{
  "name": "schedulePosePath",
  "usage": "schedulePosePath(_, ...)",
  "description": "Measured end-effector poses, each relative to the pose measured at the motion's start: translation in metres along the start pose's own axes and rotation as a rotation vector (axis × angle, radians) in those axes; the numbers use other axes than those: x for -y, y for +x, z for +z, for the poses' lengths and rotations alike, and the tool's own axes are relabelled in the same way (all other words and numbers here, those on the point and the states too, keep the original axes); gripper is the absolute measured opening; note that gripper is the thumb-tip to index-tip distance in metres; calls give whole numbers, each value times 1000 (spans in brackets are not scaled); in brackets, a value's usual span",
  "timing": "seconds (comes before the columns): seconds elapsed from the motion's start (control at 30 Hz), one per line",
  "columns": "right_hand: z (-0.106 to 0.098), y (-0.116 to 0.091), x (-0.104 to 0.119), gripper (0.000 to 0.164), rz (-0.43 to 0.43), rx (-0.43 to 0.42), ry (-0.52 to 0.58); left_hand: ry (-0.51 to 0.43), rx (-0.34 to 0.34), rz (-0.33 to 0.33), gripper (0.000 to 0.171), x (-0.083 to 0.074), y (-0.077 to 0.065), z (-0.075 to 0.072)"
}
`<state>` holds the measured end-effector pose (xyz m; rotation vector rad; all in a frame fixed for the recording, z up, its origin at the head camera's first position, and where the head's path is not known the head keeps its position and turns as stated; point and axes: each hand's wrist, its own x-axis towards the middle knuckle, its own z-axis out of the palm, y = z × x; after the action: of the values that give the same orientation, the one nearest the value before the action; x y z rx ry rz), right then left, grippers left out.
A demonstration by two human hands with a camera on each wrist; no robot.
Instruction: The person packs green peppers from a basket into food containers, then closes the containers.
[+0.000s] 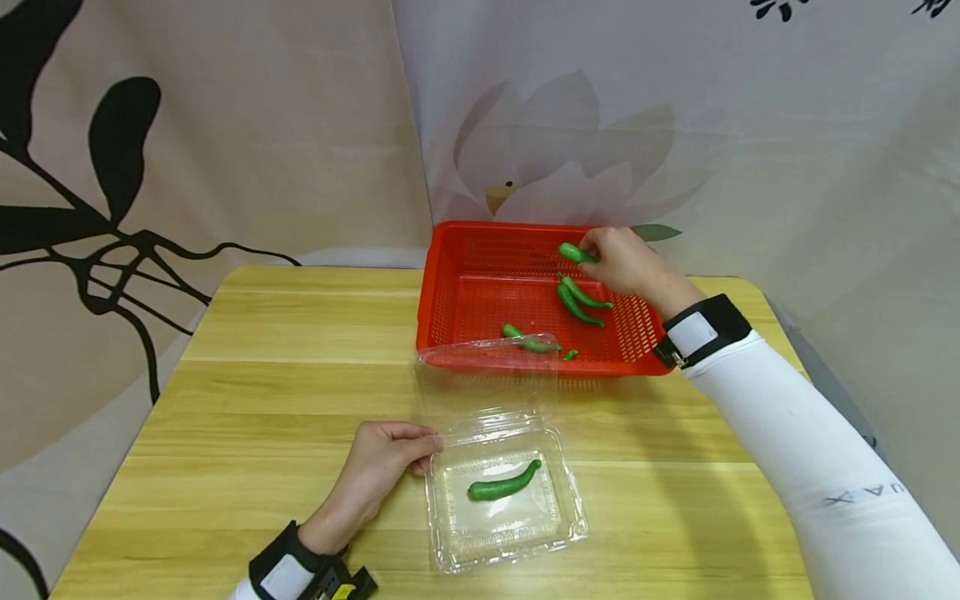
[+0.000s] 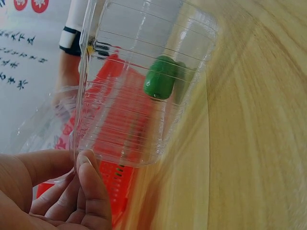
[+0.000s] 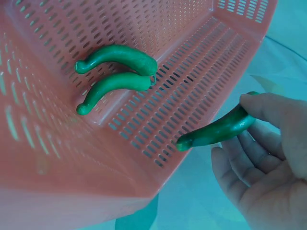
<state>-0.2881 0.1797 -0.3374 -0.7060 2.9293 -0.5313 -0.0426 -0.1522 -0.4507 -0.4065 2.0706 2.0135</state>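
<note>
My right hand (image 1: 626,260) pinches a green chili pepper (image 3: 223,128) between thumb and fingers, above the far right part of a red plastic basket (image 1: 480,287). Two more peppers (image 3: 117,57) lie side by side inside the basket. Another pepper (image 1: 512,332) is near the front wall, partly seen through clear plastic. On the table, an open clear clamshell box (image 1: 504,533) holds one curved pepper (image 1: 504,483). With thumb and fingers my left hand (image 1: 382,462) pinches the left edge of that box near its hinge. Its raised lid (image 1: 480,387) leans toward the basket.
A small green piece (image 1: 570,355) lies at the basket's front. The wooden table (image 1: 285,375) extends to both sides. Behind it hangs a printed cloth (image 1: 322,125) with dark leaf shapes and a pale flower.
</note>
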Motion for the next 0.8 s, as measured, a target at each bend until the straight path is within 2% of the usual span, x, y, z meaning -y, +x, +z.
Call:
schedulePosePath(0.17,0,-7,5,27,-15,-20,10,4,2,2,12,0,0,0)
schedulePosePath(0.37,-5,-18,11,24,-56,-90,37,7,-2,4,12,0,-1,0)
schedulePosePath(0.47,-9,-25,15,22,-71,-128,57,9,-4,4,12,0,-1,0)
schedulePosePath(0.8,-19,-52,33,22,-90,-181,85,-1,-1,13,14,-1,-1,0)
